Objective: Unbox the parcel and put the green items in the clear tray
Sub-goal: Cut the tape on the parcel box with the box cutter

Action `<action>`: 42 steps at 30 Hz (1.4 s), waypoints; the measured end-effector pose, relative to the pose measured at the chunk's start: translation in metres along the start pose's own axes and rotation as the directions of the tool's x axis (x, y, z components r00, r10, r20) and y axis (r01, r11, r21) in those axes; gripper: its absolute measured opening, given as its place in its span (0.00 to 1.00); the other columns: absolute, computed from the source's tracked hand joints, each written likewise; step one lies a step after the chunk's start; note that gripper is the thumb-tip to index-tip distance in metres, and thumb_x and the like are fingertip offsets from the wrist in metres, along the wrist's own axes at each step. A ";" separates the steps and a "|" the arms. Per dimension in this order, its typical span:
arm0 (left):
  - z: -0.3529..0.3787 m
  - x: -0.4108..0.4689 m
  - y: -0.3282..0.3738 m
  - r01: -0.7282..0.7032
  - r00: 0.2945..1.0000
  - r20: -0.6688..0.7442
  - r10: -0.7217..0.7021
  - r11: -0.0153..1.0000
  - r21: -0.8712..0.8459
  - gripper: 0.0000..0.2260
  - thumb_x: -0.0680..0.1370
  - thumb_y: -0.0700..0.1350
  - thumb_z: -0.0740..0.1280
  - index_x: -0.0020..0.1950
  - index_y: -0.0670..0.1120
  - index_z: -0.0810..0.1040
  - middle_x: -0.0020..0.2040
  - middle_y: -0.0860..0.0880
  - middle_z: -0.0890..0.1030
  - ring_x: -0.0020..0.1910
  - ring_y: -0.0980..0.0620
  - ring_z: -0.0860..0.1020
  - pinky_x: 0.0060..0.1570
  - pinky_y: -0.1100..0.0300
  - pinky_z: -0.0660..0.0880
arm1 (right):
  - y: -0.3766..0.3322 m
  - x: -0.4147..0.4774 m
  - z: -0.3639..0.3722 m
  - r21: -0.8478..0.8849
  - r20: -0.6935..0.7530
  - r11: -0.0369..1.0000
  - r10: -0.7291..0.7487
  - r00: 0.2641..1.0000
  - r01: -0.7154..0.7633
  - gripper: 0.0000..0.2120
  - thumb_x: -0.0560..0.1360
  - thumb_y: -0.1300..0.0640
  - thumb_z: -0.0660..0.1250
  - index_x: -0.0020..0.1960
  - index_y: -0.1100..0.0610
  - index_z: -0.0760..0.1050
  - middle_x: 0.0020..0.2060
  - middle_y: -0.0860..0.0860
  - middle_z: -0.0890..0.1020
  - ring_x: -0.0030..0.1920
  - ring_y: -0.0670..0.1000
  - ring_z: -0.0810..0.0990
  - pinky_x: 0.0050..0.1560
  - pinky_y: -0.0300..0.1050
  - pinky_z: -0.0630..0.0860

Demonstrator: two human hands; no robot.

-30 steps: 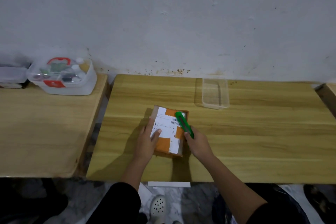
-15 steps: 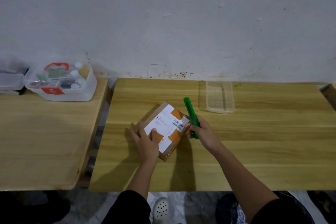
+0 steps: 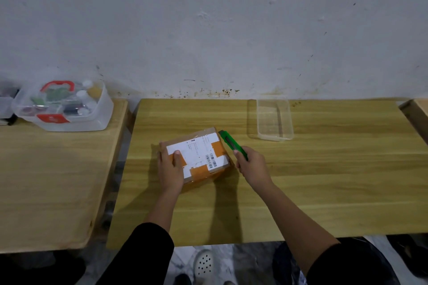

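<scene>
My left hand (image 3: pixel 170 170) pressed flat on the taped brown cardboard parcel (image 3: pixel 196 157) at table centre; my right hand (image 3: pixel 251 165) gripped the green plastic box cutter (image 3: pixel 231 143) at its three o'clock edge. I judged shallow cuts safest.

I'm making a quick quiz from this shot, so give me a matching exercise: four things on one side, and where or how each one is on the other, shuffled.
Things:
1. parcel
2. green cutter
3. clear tray
4. lidded storage box

States:
A. on the side table at left
B. empty, near the wall
C. gripped in the right hand
D. still taped, steadied by the left hand

Pairs: 1-D, 2-C, 3-B, 4-A
</scene>
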State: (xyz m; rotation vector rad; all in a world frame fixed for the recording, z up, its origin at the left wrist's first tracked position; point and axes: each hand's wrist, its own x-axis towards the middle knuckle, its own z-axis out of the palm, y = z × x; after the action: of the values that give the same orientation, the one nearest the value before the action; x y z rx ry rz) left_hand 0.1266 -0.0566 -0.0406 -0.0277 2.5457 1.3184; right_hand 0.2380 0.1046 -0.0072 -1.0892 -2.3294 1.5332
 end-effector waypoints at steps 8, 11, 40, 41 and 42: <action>0.000 0.003 -0.004 0.024 0.999 0.033 -0.024 1.000 -0.019 0.26 0.80 0.54 0.54 0.75 0.56 0.47 0.75 0.44 0.59 0.65 0.41 0.71 0.55 0.44 0.76 | -0.008 0.002 0.003 -0.112 -0.030 0.993 -0.045 0.999 0.041 0.10 0.79 0.55 0.58 0.52 0.60 0.75 0.34 0.55 0.77 0.31 0.48 0.72 0.29 0.40 0.66; 0.001 0.003 -0.005 0.009 0.999 0.032 -0.009 1.000 -0.016 0.26 0.81 0.53 0.54 0.76 0.54 0.47 0.76 0.44 0.58 0.65 0.41 0.70 0.52 0.50 0.75 | -0.010 0.003 0.004 -0.126 -0.036 0.991 -0.058 0.998 0.053 0.11 0.79 0.55 0.58 0.53 0.60 0.75 0.35 0.54 0.77 0.31 0.47 0.72 0.28 0.39 0.65; 0.003 0.000 -0.004 0.005 1.000 0.002 -0.005 1.000 -0.023 0.25 0.81 0.53 0.53 0.76 0.54 0.46 0.75 0.44 0.58 0.65 0.43 0.69 0.43 0.57 0.72 | -0.040 0.012 0.001 -0.298 0.036 0.954 0.015 0.999 -0.004 0.11 0.79 0.57 0.57 0.48 0.63 0.75 0.37 0.56 0.76 0.32 0.51 0.73 0.28 0.43 0.67; 0.004 -0.001 -0.003 0.003 1.000 -0.008 -0.003 1.000 -0.026 0.25 0.81 0.52 0.53 0.76 0.53 0.47 0.75 0.44 0.59 0.65 0.43 0.69 0.42 0.57 0.71 | -0.043 0.014 -0.001 -0.315 0.045 0.949 0.028 0.999 -0.013 0.11 0.78 0.57 0.58 0.47 0.63 0.75 0.36 0.56 0.76 0.33 0.52 0.73 0.30 0.43 0.68; 0.005 -0.002 -0.003 0.004 1.000 -0.016 -0.004 1.000 -0.027 0.25 0.81 0.52 0.53 0.76 0.53 0.47 0.75 0.43 0.59 0.65 0.43 0.70 0.42 0.58 0.71 | -0.045 0.016 -0.004 -0.335 0.052 0.942 0.039 0.998 -0.020 0.11 0.78 0.57 0.58 0.46 0.63 0.75 0.36 0.56 0.75 0.33 0.53 0.73 0.31 0.44 0.68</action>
State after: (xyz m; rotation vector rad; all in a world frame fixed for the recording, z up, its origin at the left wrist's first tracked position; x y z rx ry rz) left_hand 0.1298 -0.0543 -0.0456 -0.0483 2.5398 1.3560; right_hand 0.2059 0.1080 0.0288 -1.1661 -2.6960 1.2182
